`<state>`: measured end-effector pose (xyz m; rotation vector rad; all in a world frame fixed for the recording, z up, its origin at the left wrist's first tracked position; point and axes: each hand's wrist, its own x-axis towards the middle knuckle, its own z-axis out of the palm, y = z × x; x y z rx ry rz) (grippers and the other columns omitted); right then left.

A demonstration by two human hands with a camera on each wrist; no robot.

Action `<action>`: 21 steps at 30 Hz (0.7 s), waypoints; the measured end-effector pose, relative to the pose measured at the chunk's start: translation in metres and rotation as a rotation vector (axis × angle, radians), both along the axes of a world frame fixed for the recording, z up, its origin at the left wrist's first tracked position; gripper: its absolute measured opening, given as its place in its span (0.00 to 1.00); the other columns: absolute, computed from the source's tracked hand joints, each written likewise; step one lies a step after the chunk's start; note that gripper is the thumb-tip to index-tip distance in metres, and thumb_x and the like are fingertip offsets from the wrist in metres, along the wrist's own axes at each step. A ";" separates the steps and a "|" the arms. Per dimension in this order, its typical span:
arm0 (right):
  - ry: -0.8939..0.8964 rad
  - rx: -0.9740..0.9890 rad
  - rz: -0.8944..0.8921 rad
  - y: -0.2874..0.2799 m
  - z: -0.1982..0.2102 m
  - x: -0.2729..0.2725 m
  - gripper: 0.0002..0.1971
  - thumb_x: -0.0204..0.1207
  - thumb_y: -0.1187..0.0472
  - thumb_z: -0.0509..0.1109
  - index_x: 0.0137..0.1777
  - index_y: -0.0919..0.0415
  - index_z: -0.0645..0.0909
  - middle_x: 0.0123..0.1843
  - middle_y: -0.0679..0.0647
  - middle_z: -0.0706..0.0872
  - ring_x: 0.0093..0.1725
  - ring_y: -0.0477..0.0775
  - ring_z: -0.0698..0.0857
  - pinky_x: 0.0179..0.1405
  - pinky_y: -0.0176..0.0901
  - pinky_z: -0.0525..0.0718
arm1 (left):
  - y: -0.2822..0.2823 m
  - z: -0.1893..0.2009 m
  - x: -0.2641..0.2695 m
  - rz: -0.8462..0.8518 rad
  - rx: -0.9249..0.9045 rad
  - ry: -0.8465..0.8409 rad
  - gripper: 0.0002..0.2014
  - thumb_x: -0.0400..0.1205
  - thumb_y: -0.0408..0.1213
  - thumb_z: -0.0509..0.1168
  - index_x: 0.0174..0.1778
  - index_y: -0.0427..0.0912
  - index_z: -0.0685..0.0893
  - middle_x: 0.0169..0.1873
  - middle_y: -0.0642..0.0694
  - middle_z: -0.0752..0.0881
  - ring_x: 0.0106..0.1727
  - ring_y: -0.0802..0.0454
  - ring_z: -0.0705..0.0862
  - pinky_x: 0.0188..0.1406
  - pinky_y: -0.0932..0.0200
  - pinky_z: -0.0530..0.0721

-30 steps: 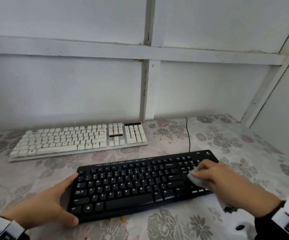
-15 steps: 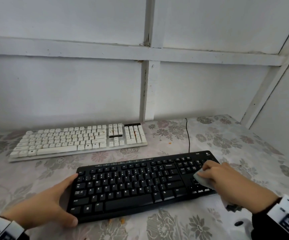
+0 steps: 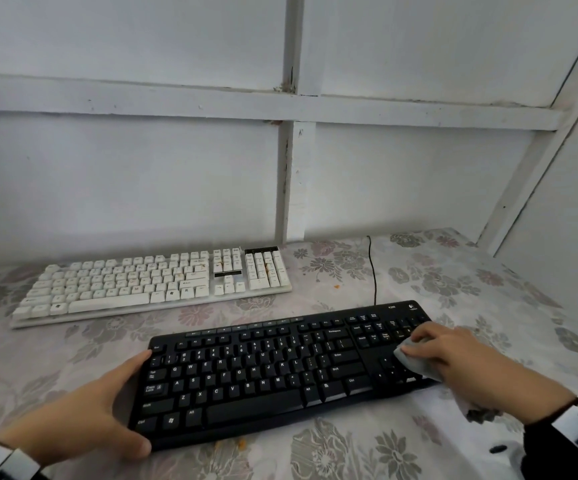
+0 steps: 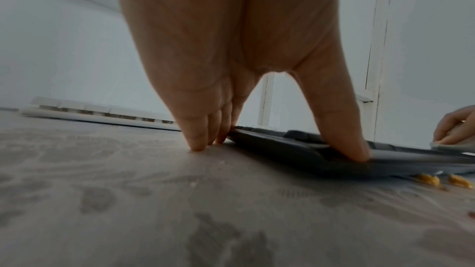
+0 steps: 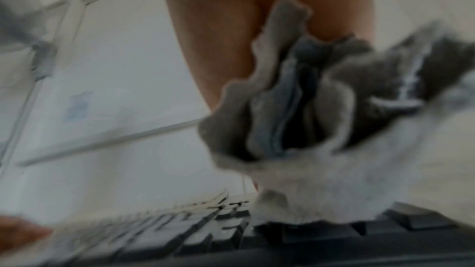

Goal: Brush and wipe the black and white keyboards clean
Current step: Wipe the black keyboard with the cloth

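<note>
The black keyboard (image 3: 263, 375) lies in front of me on the flowered tablecloth, with the white keyboard (image 3: 142, 285) behind it to the left. My left hand (image 3: 135, 403) holds the black keyboard's left end. Its thumb (image 4: 357, 153) is on the front corner and its fingers (image 4: 197, 143) run along the left edge. My right hand (image 3: 419, 351) grips a bunched grey cloth (image 3: 415, 363) and presses it on the number pad at the right end. The cloth (image 5: 321, 129) fills the blurred right wrist view and hides the fingers there.
A thin black cable (image 3: 372, 268) runs from the black keyboard back to the white wall. Orange crumbs (image 3: 242, 444) lie on the tablecloth (image 3: 488, 289) by its front edge, and orange specks sit among the white keyboard's keys. A second wall stands close on the right.
My right hand has slid the cloth a little to the right across the number pad. The left hand and both keyboards have not moved.
</note>
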<state>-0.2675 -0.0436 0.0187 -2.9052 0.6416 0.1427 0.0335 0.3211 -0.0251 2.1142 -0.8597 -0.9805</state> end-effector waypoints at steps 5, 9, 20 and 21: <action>-0.007 -0.042 0.009 -0.013 -0.009 -0.015 0.53 0.55 0.16 0.25 0.55 0.43 0.82 0.54 0.30 0.74 0.54 0.44 0.75 0.56 0.41 0.75 | 0.000 0.000 -0.001 -0.012 0.005 -0.008 0.66 0.31 0.58 0.84 0.66 0.69 0.56 0.64 0.70 0.70 0.68 0.62 0.72 0.66 0.65 0.69; 0.005 -0.090 -0.086 -0.022 -0.019 -0.025 0.48 0.62 0.20 0.26 0.55 0.42 0.82 0.53 0.30 0.74 0.54 0.48 0.74 0.55 0.43 0.76 | 0.000 0.000 0.000 -0.009 0.011 -0.012 0.65 0.33 0.56 0.85 0.66 0.70 0.56 0.64 0.70 0.70 0.68 0.63 0.72 0.68 0.63 0.69; 0.025 -0.198 -0.173 -0.032 -0.013 -0.029 0.04 0.81 0.58 0.65 0.48 0.50 0.81 0.46 0.43 0.75 0.43 0.47 0.78 0.48 0.42 0.73 | -0.001 0.001 -0.002 0.001 -0.028 0.040 0.66 0.34 0.51 0.86 0.68 0.65 0.58 0.64 0.69 0.72 0.66 0.66 0.73 0.66 0.66 0.70; -0.013 -0.214 -0.190 -0.032 -0.014 -0.028 0.03 0.80 0.59 0.66 0.46 0.51 0.79 0.44 0.43 0.74 0.41 0.47 0.77 0.47 0.43 0.73 | -0.001 0.001 -0.001 0.003 -0.021 0.034 0.66 0.34 0.52 0.86 0.69 0.65 0.57 0.65 0.68 0.72 0.68 0.64 0.72 0.70 0.62 0.70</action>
